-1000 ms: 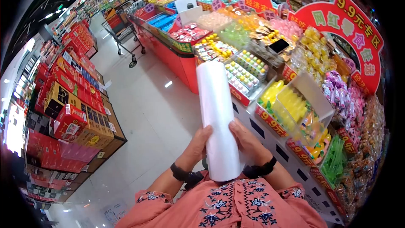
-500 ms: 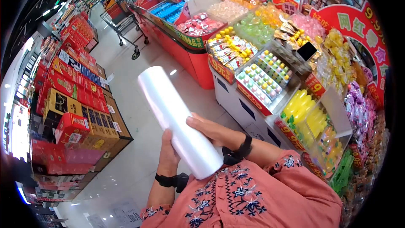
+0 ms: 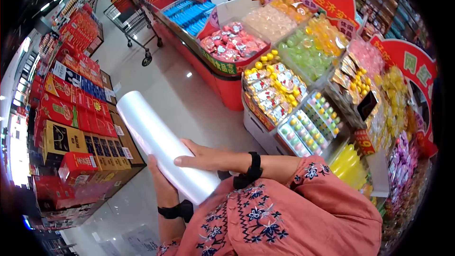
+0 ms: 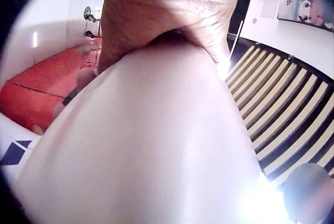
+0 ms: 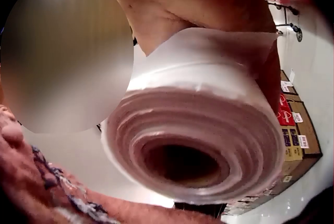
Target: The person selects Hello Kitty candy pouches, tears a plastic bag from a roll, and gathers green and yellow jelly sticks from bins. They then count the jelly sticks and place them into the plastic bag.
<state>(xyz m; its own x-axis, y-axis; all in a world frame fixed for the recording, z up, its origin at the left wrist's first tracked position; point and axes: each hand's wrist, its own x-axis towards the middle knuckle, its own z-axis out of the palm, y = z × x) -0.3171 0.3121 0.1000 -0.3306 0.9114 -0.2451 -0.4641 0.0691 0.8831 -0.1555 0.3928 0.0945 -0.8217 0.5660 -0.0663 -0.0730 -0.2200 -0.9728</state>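
Observation:
A thick white roll of plastic film (image 3: 161,142) slants across the front of the body in the head view, its far end up and left. My left hand (image 3: 161,180) grips it from the left side, mostly hidden behind it. From the right, my right hand (image 3: 204,156) holds the roll with the thumb on top. In the left wrist view the left hand (image 4: 172,10) is wrapped round the roll (image 4: 146,130). The right wrist view shows the roll's hollow end (image 5: 193,140) below the right hand (image 5: 198,4).
Candy bins with pink packets (image 3: 232,42), green sweets (image 3: 308,50) and yellow-topped packs (image 3: 275,87) fill the right. Stacked red and gold boxes (image 3: 71,137) stand at the left. A shopping cart (image 3: 135,28) is in the aisle (image 3: 189,95) ahead.
The roll and both hands have swung to the left and the roll has tilted from near upright. The view has turned, shifting the candy stand; both hands still hold the roll.

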